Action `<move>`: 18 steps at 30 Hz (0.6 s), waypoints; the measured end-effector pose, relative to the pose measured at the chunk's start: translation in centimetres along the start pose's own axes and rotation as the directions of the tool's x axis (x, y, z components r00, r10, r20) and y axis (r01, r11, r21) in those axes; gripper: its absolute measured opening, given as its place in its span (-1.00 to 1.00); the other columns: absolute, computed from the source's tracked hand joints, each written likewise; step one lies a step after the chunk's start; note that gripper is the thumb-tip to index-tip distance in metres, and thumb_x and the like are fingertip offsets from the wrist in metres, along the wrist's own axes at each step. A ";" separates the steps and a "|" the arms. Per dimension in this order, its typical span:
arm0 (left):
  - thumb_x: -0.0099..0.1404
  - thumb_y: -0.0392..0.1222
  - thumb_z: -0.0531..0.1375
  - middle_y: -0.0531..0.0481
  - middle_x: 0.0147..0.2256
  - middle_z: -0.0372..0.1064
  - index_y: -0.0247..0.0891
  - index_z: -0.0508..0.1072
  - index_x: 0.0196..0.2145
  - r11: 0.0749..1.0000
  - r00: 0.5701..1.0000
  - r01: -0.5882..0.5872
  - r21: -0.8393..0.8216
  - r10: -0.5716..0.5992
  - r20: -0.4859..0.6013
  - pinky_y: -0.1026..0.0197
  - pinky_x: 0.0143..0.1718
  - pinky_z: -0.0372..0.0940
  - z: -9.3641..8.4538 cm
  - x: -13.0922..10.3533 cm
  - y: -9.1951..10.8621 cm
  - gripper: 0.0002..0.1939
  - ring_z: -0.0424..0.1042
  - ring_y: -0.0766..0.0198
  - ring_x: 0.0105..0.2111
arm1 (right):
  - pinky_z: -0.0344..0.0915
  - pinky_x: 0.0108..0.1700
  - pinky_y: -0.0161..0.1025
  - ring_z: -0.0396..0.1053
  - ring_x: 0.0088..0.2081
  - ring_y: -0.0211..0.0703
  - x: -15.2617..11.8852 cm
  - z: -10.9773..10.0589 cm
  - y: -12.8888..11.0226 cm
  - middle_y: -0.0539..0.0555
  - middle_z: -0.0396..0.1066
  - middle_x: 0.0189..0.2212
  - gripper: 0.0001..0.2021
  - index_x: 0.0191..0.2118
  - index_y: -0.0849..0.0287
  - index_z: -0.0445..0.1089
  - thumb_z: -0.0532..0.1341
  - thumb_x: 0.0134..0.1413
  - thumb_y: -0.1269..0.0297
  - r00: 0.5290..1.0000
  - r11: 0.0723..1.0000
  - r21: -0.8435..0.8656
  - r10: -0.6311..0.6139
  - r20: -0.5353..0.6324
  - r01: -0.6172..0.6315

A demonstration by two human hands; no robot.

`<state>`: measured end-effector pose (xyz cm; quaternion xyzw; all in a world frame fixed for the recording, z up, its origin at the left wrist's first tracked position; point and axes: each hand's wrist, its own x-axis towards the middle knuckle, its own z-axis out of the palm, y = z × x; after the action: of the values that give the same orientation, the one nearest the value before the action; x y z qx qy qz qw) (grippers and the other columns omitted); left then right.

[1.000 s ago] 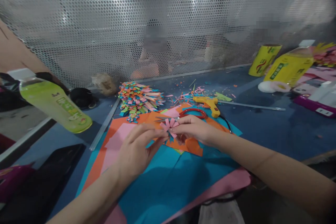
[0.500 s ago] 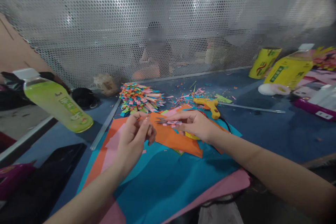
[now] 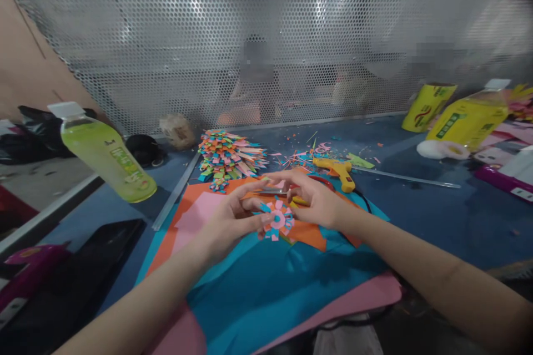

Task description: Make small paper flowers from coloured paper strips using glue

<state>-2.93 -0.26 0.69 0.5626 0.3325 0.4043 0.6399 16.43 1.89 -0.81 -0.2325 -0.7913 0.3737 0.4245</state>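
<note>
A pink and blue paper flower [image 3: 277, 220] with short cut petals hangs upright between my hands, its face turned towards me. My left hand [image 3: 233, 216] pinches its left side, thumb in front. At its right edge, my right hand [image 3: 314, 199] has its thumb and curled fingers on the petals; part of that grip is hidden. The metal blades of scissors [image 3: 272, 191] show just behind my fingers, over orange paper [image 3: 310, 233]. Beyond my left hand stands a cone of layered paper strips [image 3: 229, 158], with a smaller multicoloured paper piece [image 3: 219, 184] at its foot.
Blue paper [image 3: 266, 288] covers the near table. A yellow glue gun [image 3: 337, 169] lies among paper scraps, with a clear glue stick [image 3: 408, 178] to its right. Green drink bottle [image 3: 112, 158] and black phone-like slab [image 3: 95, 272] are left; a yellow-labelled bottle [image 3: 466, 119] is right.
The paper flower has turned from nearly edge-on to facing me. My left hand has moved right to take its left side. The view has shifted slightly.
</note>
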 end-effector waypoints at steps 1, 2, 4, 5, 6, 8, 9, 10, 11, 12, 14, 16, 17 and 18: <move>-0.04 -0.34 0.29 0.12 -0.54 0.36 -0.24 0.27 -0.06 0.999 0.999 -0.030 0.011 0.030 -0.024 0.37 -0.59 0.24 0.0 0.1 0.0 -0.46 0.33 0.42 -0.60 | 0.23 -0.11 -0.21 0.22 -0.09 -0.20 0.0 0.1 -0.1 0.09 0.21 -0.04 -0.55 0.04 0.04 0.15 0.17 -0.02 0.32 0.999 0.998 0.039 0.045 -0.025 -0.044; -0.04 -0.35 0.29 0.12 -0.53 0.37 -0.25 0.26 -0.07 0.998 0.997 -0.057 0.027 0.059 -0.049 0.37 -0.59 0.24 0.0 0.1 0.1 -0.46 0.33 0.42 -0.61 | 0.26 -0.17 -0.24 0.26 -0.16 -0.23 0.1 0.1 -0.2 0.09 0.25 -0.08 -0.62 0.01 0.07 0.17 0.14 0.02 0.29 0.995 0.992 0.087 0.095 -0.034 -0.092; -0.03 -0.34 0.29 0.13 -0.54 0.37 -0.27 0.26 -0.11 0.993 0.987 -0.102 0.063 0.109 -0.114 0.37 -0.60 0.23 0.1 0.1 0.2 -0.50 0.34 0.42 -0.63 | 0.28 -0.31 -0.29 0.30 -0.33 -0.29 0.1 0.4 -0.4 0.08 0.32 -0.23 -0.73 -0.08 0.13 0.23 0.05 0.09 0.21 0.981 0.961 0.201 0.194 0.005 -0.191; -0.03 -0.32 0.29 0.14 -0.55 0.37 -0.27 0.26 -0.14 0.990 0.980 -0.120 0.077 0.130 -0.152 0.37 -0.60 0.23 0.2 0.1 0.3 -0.53 0.33 0.43 -0.64 | 0.26 -0.39 -0.31 0.29 -0.42 -0.32 0.1 0.6 -0.6 0.06 0.34 -0.32 -0.72 -0.10 0.15 0.23 0.01 0.11 0.16 0.971 0.936 0.257 0.236 0.046 -0.240; -0.04 -0.31 0.29 0.15 -0.56 0.37 -0.26 0.26 -0.17 0.987 0.971 -0.132 0.090 0.147 -0.189 0.37 -0.60 0.24 0.3 0.1 0.4 -0.55 0.33 0.43 -0.65 | 0.24 -0.45 -0.33 0.27 -0.50 -0.35 0.1 0.9 -0.7 0.03 0.34 -0.40 -0.70 -0.11 0.16 0.22 -0.01 0.11 0.12 0.959 0.911 0.300 0.269 0.086 -0.283; -0.05 -0.28 0.30 0.16 -0.54 0.37 -0.25 0.25 -0.21 0.984 0.956 -0.133 0.118 0.159 -0.248 0.37 -0.60 0.26 0.5 0.1 0.5 -0.57 0.34 0.43 -0.64 | 0.21 -0.52 -0.36 0.24 -0.56 -0.36 0.0 1.4 -0.9 -0.02 0.32 -0.50 -0.67 -0.14 0.17 0.20 0.09 0.02 0.08 0.940 0.877 0.337 0.317 0.128 -0.341; -0.06 -0.26 0.31 0.15 -0.53 0.38 -0.25 0.25 -0.23 0.983 0.953 -0.124 0.133 0.156 -0.261 0.36 -0.59 0.27 0.6 0.1 0.5 -0.58 0.35 0.42 -0.63 | 0.20 -0.52 -0.37 0.25 -0.56 -0.36 0.0 1.6 -1.0 -0.04 0.32 -0.53 -0.66 -0.18 0.18 0.20 0.16 -0.05 0.09 0.935 0.871 0.339 0.335 0.117 -0.355; -0.06 -0.25 0.31 0.14 -0.51 0.39 -0.25 0.26 -0.24 0.982 0.954 -0.113 0.151 0.150 -0.260 0.35 -0.59 0.28 0.7 0.1 0.5 -0.58 0.36 0.40 -0.61 | 0.20 -0.53 -0.37 0.26 -0.55 -0.36 0.1 1.7 -0.9 -0.05 0.31 -0.54 -0.66 -0.25 0.18 0.21 0.22 -0.12 0.10 0.931 0.870 0.333 0.353 0.092 -0.363; -0.06 -0.23 0.31 0.11 -0.50 0.40 -0.26 0.28 -0.25 0.980 0.958 -0.101 0.170 0.142 -0.251 0.34 -0.58 0.30 0.7 0.1 0.4 -0.60 0.37 0.39 -0.59 | 0.20 -0.52 -0.38 0.26 -0.54 -0.36 0.1 1.8 -0.9 -0.05 0.31 -0.55 -0.68 -0.32 0.18 0.21 0.25 -0.16 0.11 0.927 0.872 0.321 0.370 0.062 -0.370; -0.05 -0.21 0.30 0.09 -0.48 0.40 -0.28 0.30 -0.26 0.978 0.962 -0.091 0.189 0.135 -0.237 0.33 -0.57 0.31 0.8 0.1 0.3 -0.63 0.38 0.37 -0.56 | 0.20 -0.51 -0.38 0.27 -0.53 -0.36 0.1 1.8 -0.8 -0.05 0.30 -0.56 -0.71 -0.40 0.18 0.21 0.25 -0.18 0.11 0.923 0.875 0.304 0.384 0.035 -0.376; 0.00 -0.15 0.27 0.03 -0.46 0.41 -0.30 0.35 -0.28 0.974 0.968 -0.067 0.218 0.117 -0.224 0.31 -0.54 0.33 0.7 0.2 0.0 -0.68 0.39 0.35 -0.52 | 0.18 -0.52 -0.39 0.26 -0.54 -0.37 0.3 1.5 -0.6 -0.06 0.29 -0.59 -0.72 -0.49 0.19 0.19 0.24 -0.15 0.11 0.912 0.877 0.272 0.410 0.008 -0.396; 0.06 -0.08 0.21 0.01 -0.45 0.41 -0.31 0.38 -0.28 0.977 0.958 -0.041 0.211 0.099 -0.271 0.32 -0.52 0.33 0.5 0.3 -0.2 -0.70 0.39 0.35 -0.50 | 0.14 -0.55 -0.41 0.22 -0.58 -0.41 0.4 1.2 -0.5 -0.09 0.26 -0.63 -0.72 -0.51 0.19 0.18 0.23 -0.15 0.10 0.903 0.872 0.257 0.431 0.002 -0.417; 0.09 -0.05 0.19 0.01 -0.44 0.41 -0.30 0.39 -0.28 0.980 0.948 -0.036 0.196 0.095 -0.305 0.34 -0.51 0.32 0.3 0.4 -0.3 -0.71 0.39 0.36 -0.49 | 0.11 -0.57 -0.42 0.19 -0.61 -0.42 0.4 1.1 -0.5 -0.10 0.25 -0.64 -0.71 -0.51 0.19 0.18 0.24 -0.15 0.09 0.898 0.867 0.255 0.441 0.005 -0.427; 0.10 -0.04 0.17 0.01 -0.43 0.42 -0.29 0.40 -0.28 0.983 0.939 -0.036 0.181 0.095 -0.331 0.35 -0.49 0.31 0.2 0.4 -0.3 -0.71 0.39 0.37 -0.48 | 0.09 -0.58 -0.42 0.16 -0.63 -0.43 0.4 1.0 -0.5 -0.11 0.23 -0.66 -0.70 -0.51 0.19 0.18 0.24 -0.16 0.08 0.893 0.863 0.253 0.450 0.009 -0.437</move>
<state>-2.50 0.02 0.43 0.5488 0.4522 0.4857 0.5083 15.33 1.49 -0.60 -0.3625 -0.6525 0.5513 0.3727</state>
